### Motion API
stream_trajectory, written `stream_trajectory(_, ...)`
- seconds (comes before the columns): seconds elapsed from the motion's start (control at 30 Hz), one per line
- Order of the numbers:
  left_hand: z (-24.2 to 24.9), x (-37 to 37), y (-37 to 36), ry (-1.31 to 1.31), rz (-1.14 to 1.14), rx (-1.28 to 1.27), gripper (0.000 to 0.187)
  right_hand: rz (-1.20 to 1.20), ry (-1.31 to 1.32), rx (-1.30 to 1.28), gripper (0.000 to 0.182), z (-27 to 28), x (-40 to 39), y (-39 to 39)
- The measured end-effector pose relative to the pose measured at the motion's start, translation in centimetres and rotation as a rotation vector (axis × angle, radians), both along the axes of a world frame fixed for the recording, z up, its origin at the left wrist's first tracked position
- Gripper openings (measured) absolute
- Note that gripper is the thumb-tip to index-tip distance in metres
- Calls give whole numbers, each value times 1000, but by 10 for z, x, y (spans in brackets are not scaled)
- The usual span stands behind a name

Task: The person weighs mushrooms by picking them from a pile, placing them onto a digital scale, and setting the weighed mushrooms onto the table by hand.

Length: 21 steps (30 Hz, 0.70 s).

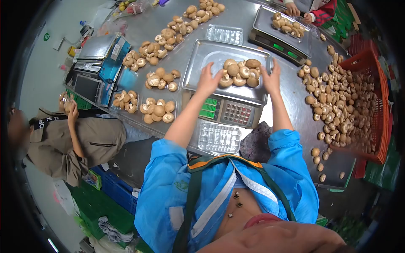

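Observation:
A pile of brown mushrooms (pixel 241 72) sits on the metal pan (pixel 202 55) of a digital scale (pixel 238 114); whether a clear tray lies under them is hard to make out. My left hand (pixel 208 80) is at the pile's left side, thumb and fingers apart. On the other side, my right hand (pixel 271 79) reaches over the pan's right edge with spread fingers, close to the mushrooms. Green digits glow on the scale's display beside its keypad. Empty clear plastic trays (pixel 219 138) rest in front of the scale, and another clear tray (pixel 225 34) lies behind it.
Loose mushrooms spill from a tipped red basket (pixel 379 105) at the right. Portions of mushrooms (pixel 157 110) line the table's left side. A second scale (pixel 276 40) holds mushrooms near a co-worker's hands (pixel 297 10). Another person (pixel 80 143) stands left, beside a blue machine (pixel 112 63).

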State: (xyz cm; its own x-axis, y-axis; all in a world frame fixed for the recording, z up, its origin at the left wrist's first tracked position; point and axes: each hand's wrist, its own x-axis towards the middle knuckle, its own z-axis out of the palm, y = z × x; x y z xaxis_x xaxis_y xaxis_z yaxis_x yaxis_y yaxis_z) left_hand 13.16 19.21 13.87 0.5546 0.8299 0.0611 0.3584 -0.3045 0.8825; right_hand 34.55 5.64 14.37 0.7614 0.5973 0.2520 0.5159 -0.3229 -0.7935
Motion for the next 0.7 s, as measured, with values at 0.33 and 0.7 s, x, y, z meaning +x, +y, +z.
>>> stream_trajectory(0.33,7,35,-29,101,163,129,55,20,-167,16,66,-3,-53,24)
stream_trajectory(0.7,65,-108,108,-123,386,257,57,154,-273,104,73,79,-191,179)
